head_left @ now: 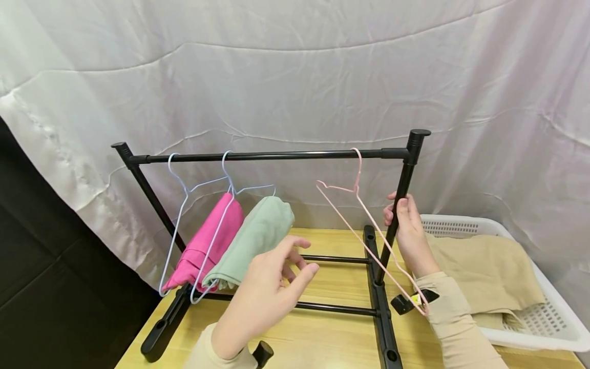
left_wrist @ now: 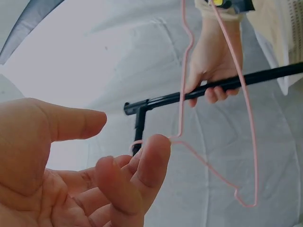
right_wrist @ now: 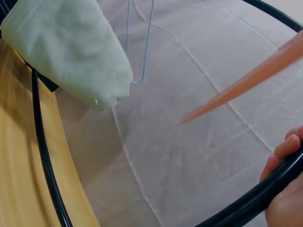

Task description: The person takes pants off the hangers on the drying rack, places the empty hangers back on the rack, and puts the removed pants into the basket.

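My right hand (head_left: 412, 233) grips the right upright of a black clothes rack (head_left: 276, 155), fingers wrapped round the pole. My left hand (head_left: 272, 287) is in front of the rack, fingers loosely bent and holding nothing, as the left wrist view also shows. A bare pink hanger (head_left: 357, 190) hangs from the top bar near the right upright, its lower end overlapping my right wrist in the head view. Further left, two light-blue hangers (head_left: 230, 179) carry a folded bright pink cloth (head_left: 209, 241) and a folded pale green cloth (head_left: 258, 236).
A white plastic basket (head_left: 495, 225) with folded beige cloth (head_left: 488, 271) stands right of the rack on the wooden table (head_left: 322, 338). Low crossbars (head_left: 332, 308) join the rack's feet. A pale curtain (head_left: 295, 92) hangs behind, and dark fabric (head_left: 55, 256) lies at the left.
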`<move>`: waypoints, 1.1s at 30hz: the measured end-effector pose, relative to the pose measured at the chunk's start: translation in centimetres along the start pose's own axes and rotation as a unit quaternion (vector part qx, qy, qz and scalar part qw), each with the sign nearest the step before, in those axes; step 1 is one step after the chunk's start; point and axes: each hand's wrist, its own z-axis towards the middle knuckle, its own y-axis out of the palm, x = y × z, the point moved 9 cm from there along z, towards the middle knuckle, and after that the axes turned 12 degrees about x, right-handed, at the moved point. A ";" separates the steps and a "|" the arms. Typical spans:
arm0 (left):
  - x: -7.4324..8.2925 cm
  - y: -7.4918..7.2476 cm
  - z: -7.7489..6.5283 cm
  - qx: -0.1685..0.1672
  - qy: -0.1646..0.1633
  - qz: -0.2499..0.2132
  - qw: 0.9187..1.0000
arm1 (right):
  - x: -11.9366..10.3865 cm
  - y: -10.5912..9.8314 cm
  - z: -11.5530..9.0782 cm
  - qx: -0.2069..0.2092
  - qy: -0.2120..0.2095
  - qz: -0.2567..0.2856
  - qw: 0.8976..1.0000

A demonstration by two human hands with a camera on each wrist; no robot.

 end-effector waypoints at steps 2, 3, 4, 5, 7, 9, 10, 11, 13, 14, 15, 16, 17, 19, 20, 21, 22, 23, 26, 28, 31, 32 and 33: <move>0.0 -0.9 -0.1 0.007 -0.003 0.001 1.000 | 0.0 0.1 0.0 0.001 0.000 0.002 1.000; -0.1 -1.3 -0.2 0.009 -0.006 0.001 1.000 | 0.0 0.1 0.0 0.003 0.000 0.003 1.000; -0.2 -1.7 -0.2 0.010 -0.011 0.002 1.000 | 0.0 0.0 0.0 0.005 0.000 0.004 1.000; -0.3 -2.0 -0.3 0.011 -0.017 0.005 1.000 | 0.0 0.0 0.0 0.005 0.000 0.003 1.000; -0.7 -2.7 -0.3 0.015 -0.030 0.008 0.999 | 0.0 0.0 -0.1 0.005 -0.001 0.000 1.000; -1.1 -3.4 -0.4 0.022 -0.036 0.014 0.999 | 0.0 0.0 -0.1 0.006 -0.001 -0.001 1.000; -1.3 -3.8 -0.3 0.028 -0.037 0.020 0.999 | 0.0 0.0 -0.1 0.006 -0.001 -0.001 1.000; -1.5 -4.1 -0.3 0.034 -0.036 0.024 0.998 | 0.0 0.0 -0.1 0.007 0.000 -0.001 1.000; -1.7 -4.9 -0.3 0.046 -0.032 0.030 0.998 | 0.0 0.0 -0.1 0.009 0.000 0.002 1.000; -1.8 -5.3 -0.4 0.051 -0.028 0.034 0.998 | 0.0 0.0 -0.1 0.010 0.000 0.004 1.000; -1.8 -5.7 -0.4 0.057 -0.024 0.040 0.997 | -0.1 0.0 -0.1 0.010 0.001 0.007 1.000; -1.8 -6.1 -0.4 0.065 -0.019 0.044 0.997 | -0.1 0.0 -0.1 0.010 0.001 0.008 1.000; -1.8 -6.6 -0.4 0.071 -0.016 0.047 0.996 | -0.1 0.1 -0.1 0.009 0.001 0.010 1.000; -1.8 -7.4 -0.4 0.085 -0.009 0.056 0.995 | -0.1 0.0 -0.1 0.009 -0.001 0.013 1.000; -1.8 -7.8 -0.4 0.092 -0.007 0.059 0.994 | -0.1 0.0 -0.1 0.008 -0.003 0.013 1.000; -1.7 -8.2 -0.4 0.099 -0.005 0.065 0.993 | -0.1 0.0 -0.1 0.008 -0.004 0.011 1.000; -1.7 -8.5 -0.3 0.106 -0.002 0.069 0.992 | 0.0 -0.1 -0.1 0.009 -0.005 0.009 1.000; -1.7 -8.9 -0.3 0.111 -0.002 0.073 0.991 | 0.0 -0.1 -0.1 0.010 -0.006 0.007 1.000; -1.8 -9.8 0.0 0.124 0.002 0.089 0.988 | 0.0 -0.2 -0.1 0.011 -0.008 0.001 1.000; -2.0 -10.5 0.2 0.132 0.003 0.101 0.986 | 0.0 -0.2 -0.2 0.010 -0.006 0.002 1.000; -2.6 -11.8 0.6 0.148 0.002 0.116 0.982 | 0.0 -0.1 -0.2 0.007 -0.007 -0.001 1.000; -2.8 -12.2 0.8 0.154 0.000 0.120 0.981 | 0.0 -0.1 -0.2 0.005 -0.008 -0.003 1.000; -3.1 -12.7 1.0 0.159 0.000 0.126 0.979 | 0.0 0.0 -0.2 0.004 -0.008 -0.005 1.000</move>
